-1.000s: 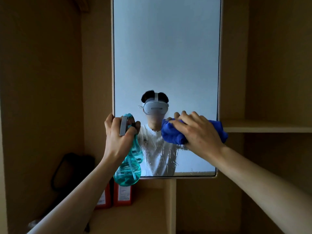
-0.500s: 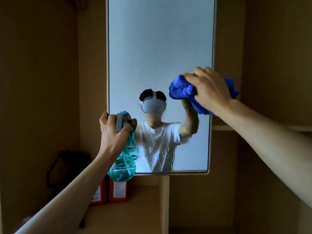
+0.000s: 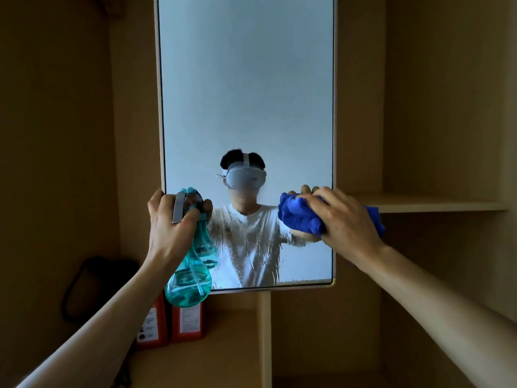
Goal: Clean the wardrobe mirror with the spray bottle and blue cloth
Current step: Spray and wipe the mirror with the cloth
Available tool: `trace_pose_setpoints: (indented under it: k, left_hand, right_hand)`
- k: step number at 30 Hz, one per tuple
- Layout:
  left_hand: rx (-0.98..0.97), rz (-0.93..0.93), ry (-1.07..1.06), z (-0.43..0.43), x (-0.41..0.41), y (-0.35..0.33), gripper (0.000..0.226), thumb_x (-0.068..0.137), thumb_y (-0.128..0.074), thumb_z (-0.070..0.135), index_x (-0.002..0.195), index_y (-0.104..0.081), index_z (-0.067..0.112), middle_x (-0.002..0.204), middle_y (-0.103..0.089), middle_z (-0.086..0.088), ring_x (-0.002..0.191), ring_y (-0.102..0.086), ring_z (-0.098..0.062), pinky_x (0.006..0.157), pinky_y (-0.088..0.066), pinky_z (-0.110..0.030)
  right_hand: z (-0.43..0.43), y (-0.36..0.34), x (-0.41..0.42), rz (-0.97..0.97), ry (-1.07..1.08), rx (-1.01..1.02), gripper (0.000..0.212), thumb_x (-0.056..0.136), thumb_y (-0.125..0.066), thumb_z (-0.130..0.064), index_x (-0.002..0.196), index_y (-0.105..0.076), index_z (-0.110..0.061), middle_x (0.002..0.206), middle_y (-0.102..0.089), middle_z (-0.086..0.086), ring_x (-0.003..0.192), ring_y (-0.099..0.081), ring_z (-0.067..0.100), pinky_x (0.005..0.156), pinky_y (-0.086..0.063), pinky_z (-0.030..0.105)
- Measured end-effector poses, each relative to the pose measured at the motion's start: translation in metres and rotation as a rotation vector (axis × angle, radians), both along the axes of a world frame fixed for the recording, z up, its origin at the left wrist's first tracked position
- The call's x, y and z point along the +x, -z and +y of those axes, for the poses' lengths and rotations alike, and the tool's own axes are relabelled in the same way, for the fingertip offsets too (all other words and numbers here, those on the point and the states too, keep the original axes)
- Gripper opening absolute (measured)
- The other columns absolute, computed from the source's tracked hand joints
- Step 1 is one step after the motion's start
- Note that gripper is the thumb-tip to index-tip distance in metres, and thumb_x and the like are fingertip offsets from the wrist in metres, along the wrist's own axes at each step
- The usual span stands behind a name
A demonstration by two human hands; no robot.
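A tall wardrobe mirror point(image 3: 246, 88) in a pale frame hangs straight ahead; its lower part is streaked with wet drips. My left hand point(image 3: 170, 222) grips the head of a teal spray bottle point(image 3: 190, 278) at the mirror's lower left corner, the bottle hanging down over the bottom edge. My right hand point(image 3: 344, 219) presses a bunched blue cloth point(image 3: 300, 215) against the glass near the right edge, at about shoulder height of my reflection. The hand covers much of the cloth.
Wooden wardrobe walls surround the mirror. A shelf point(image 3: 436, 205) juts out at right. Below the mirror runs a lower shelf point(image 3: 218, 345) with a vertical divider point(image 3: 265, 337). Two red boxes point(image 3: 170, 320) stand under the bottle. A dark bag point(image 3: 92, 287) sits at lower left.
My right hand with the cloth went up the mirror's right side and has come back down to its right edge. The left hand and bottle stayed in place.
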State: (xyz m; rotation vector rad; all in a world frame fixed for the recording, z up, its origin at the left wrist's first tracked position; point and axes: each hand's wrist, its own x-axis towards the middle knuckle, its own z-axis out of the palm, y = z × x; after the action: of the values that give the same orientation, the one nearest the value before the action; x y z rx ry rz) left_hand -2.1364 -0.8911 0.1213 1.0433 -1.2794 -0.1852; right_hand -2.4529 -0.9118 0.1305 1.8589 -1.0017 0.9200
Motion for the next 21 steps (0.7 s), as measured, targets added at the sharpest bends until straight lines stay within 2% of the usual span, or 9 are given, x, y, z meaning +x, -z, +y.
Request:
trace_pose_setpoints:
  k: [3,5,7,10,13,16,21]
  left_hand:
    - [0.019,-0.014,0.0,0.001,0.002,-0.002,0.048,0.074,-0.054,0.037,0.114,-0.053,0.01,0.147,-0.034,0.001,0.112,-0.05,-0.022,0.098,-0.05,-0.047]
    - [0.015,-0.012,0.001,0.002,0.003,-0.004,0.047,0.074,-0.054,0.037,0.112,-0.053,0.01,0.142,-0.037,-0.001,0.109,-0.051,-0.022,0.094,-0.05,-0.045]
    - [0.007,-0.009,0.006,0.003,0.003,-0.005,0.046,0.074,-0.054,0.037,0.111,-0.053,0.009,0.139,-0.038,-0.001,0.105,-0.051,-0.021,0.089,-0.048,-0.04]
    - [0.004,-0.011,0.011,0.002,0.003,-0.005,0.044,0.073,-0.054,0.037,0.108,-0.053,0.01,0.137,-0.038,0.0,0.103,-0.052,-0.021,0.088,-0.05,-0.041]
    - [-0.006,-0.014,0.018,0.001,0.005,-0.002,0.044,0.073,-0.053,0.037,0.109,-0.053,0.01,0.137,-0.038,0.0,0.097,-0.052,-0.013,0.087,-0.048,-0.039]
    - [-0.018,-0.023,0.029,0.0,0.006,0.0,0.046,0.073,-0.054,0.036,0.111,-0.054,0.01,0.138,-0.037,0.002,0.097,-0.052,-0.005,0.087,-0.047,-0.038]
    - [0.002,-0.035,0.055,0.003,0.01,0.001,0.046,0.074,-0.055,0.036,0.112,-0.054,0.011,0.136,-0.037,0.007,0.098,-0.052,-0.009,0.089,-0.05,-0.042]
  right_hand:
    - [0.003,-0.007,0.0,0.016,0.014,0.013,0.065,0.066,-0.075,0.0,0.127,-0.057,-0.015,0.104,-0.058,0.004,0.088,-0.059,0.029,0.064,-0.051,0.038]
    - [0.005,-0.02,0.0,-0.001,0.037,0.005,0.062,0.07,-0.073,-0.003,0.129,-0.056,-0.013,0.105,-0.058,0.007,0.091,-0.06,0.03,0.064,-0.05,0.039]
    - [0.007,-0.039,0.003,-0.055,0.06,-0.02,0.058,0.074,-0.068,-0.005,0.13,-0.055,-0.013,0.105,-0.057,0.008,0.095,-0.058,0.031,0.065,-0.049,0.04]
    - [0.009,-0.073,0.009,-0.13,0.098,-0.048,0.054,0.078,-0.061,-0.007,0.13,-0.052,-0.015,0.106,-0.055,0.009,0.098,-0.056,0.033,0.062,-0.045,0.039]
    - [0.01,-0.089,0.014,-0.219,0.138,-0.037,0.048,0.081,-0.059,-0.008,0.128,-0.049,-0.014,0.11,-0.055,0.01,0.098,-0.057,0.034,0.06,-0.045,0.038]
    - [0.012,-0.06,0.021,-0.251,0.153,-0.063,0.047,0.076,-0.063,-0.014,0.122,-0.053,-0.011,0.104,-0.058,0.011,0.09,-0.061,0.036,0.056,-0.037,0.033]
    - [0.014,-0.004,0.029,-0.253,0.136,-0.008,0.042,0.074,-0.059,-0.009,0.116,-0.058,-0.006,0.093,-0.059,0.009,0.074,-0.062,0.034,0.051,-0.032,0.028]
